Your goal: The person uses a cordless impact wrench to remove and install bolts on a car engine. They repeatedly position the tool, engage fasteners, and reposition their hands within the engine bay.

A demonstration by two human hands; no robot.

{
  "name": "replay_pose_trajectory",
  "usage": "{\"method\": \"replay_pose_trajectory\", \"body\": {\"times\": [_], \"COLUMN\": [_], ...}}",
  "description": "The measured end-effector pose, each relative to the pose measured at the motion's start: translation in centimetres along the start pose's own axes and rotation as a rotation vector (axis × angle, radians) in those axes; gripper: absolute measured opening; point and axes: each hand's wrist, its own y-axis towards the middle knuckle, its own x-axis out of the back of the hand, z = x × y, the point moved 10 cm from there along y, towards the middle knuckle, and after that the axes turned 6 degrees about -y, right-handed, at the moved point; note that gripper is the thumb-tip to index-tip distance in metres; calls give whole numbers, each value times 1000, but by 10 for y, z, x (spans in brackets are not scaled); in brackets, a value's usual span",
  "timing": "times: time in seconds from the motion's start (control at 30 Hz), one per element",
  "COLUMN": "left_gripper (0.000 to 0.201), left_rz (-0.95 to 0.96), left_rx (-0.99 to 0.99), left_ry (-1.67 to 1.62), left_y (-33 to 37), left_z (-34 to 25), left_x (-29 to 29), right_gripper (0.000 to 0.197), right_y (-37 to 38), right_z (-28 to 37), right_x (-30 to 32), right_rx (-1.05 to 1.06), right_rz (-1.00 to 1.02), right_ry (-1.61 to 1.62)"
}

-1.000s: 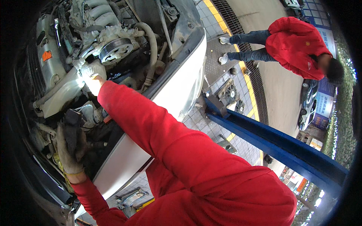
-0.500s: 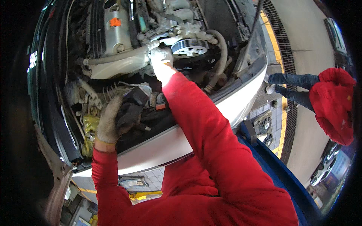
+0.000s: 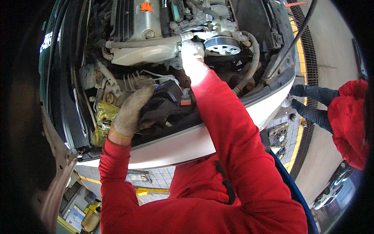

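I lean over a car's open engine bay in red sleeves and pale work gloves. My left hand [image 3: 130, 113] lies at the bay's front edge, its fingers curled over a black boxy part [image 3: 167, 99]. My right hand [image 3: 192, 50] reaches deeper, closed around the end of a grey pipe [image 3: 144, 42] where it meets the engine. It sits just left of a silver grooved pulley [image 3: 223, 44]. My right fingertips are hidden behind the hand.
The white front bumper [image 3: 175, 146] runs below my arms. A thick grey hose [image 3: 255, 64] curves right of the pulley. Yellowish plastic [image 3: 103, 113] sits at the bay's left. Another person in red [image 3: 346, 117] crouches at the right, beside a yellow-lined floor grate.
My head has turned, so the engine bay has swung to the top centre and the other person to the right edge. Both hands stay on the same parts.
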Motion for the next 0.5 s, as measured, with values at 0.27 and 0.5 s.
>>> {"method": "replay_pose_trajectory", "body": {"times": [0.27,0.5], "left_gripper": [51,77], "left_rz": [-45,-34], "left_rx": [-29,-174], "left_ry": [38,251], "left_y": [8,35], "left_z": [-21,-65], "left_x": [9,10], "right_gripper": [44,42], "right_y": [-11,-11], "right_z": [31,24], "right_x": [-2,8], "right_rx": [326,190], "right_rz": [46,41], "right_ry": [-448,-302]}}
